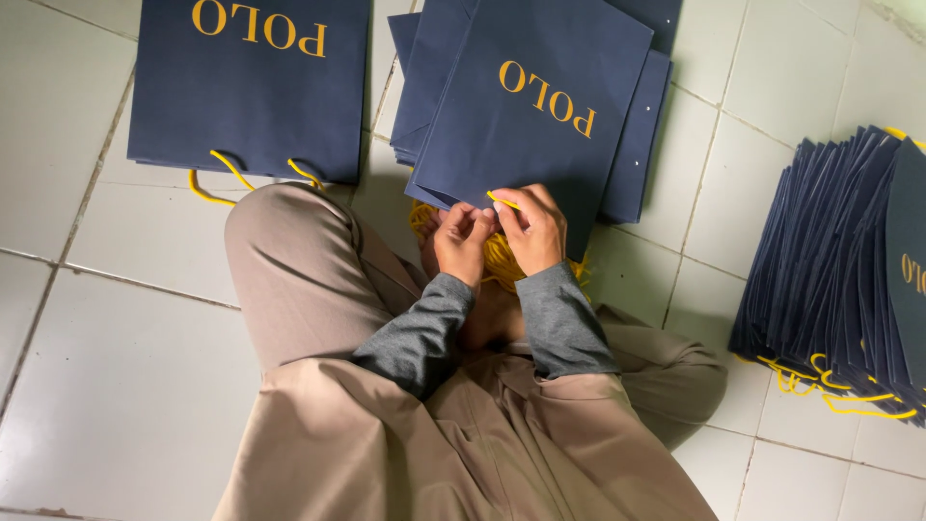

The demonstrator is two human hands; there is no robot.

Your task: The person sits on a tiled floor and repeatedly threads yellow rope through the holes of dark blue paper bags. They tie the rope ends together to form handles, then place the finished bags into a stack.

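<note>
At ten o'clock on the tiled floor [116,318], a finished navy bag [249,87] lies flat, yellow handles out. At centre, left hand [461,241] pinches the top bag [540,111] at its lower edge; right hand [533,230] grips a yellow cord [502,200] there. Best keep the edge flat, cord end short and straight. The loose cord bundle [497,259] underneath could snag. At three o'clock, a leaning bag stack [839,241] sits well apart.
</note>
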